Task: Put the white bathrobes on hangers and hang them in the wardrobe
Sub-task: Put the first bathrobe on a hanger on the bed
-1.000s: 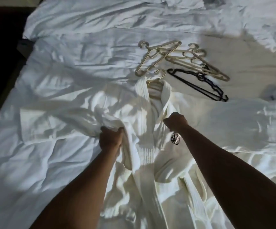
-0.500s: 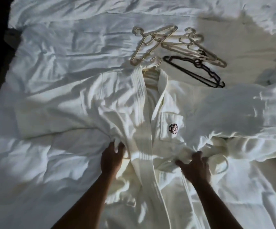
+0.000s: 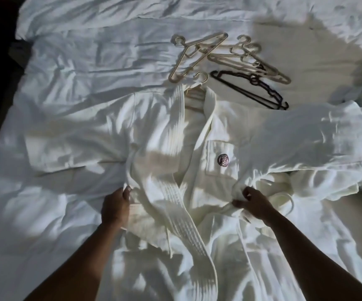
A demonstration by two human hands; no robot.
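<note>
On the bed (image 3: 71, 68) the bathrobe (image 3: 199, 135) lay flat, a hanger (image 3: 200, 78) in its collar. Our left hand (image 3: 115, 208) and right hand (image 3: 255, 204) had fingers pinched on its waist cloth. We judged it soft, floppy, fairly heavy; best lifted by the hanger's hook.

The bed (image 3: 71, 68) is covered with rumpled white bedding. A white bathrobe (image 3: 197, 148) lies spread open on it, front upward, sleeves extended to either side. A beige hanger hook (image 3: 201, 77) protrudes from the bathrobe collar. Beyond the collar lie loose beige hangers (image 3: 230, 55), overlapping one another. Just beside them, nearer the bathrobe's sleeve, lies a black hanger (image 3: 251, 88).
</note>
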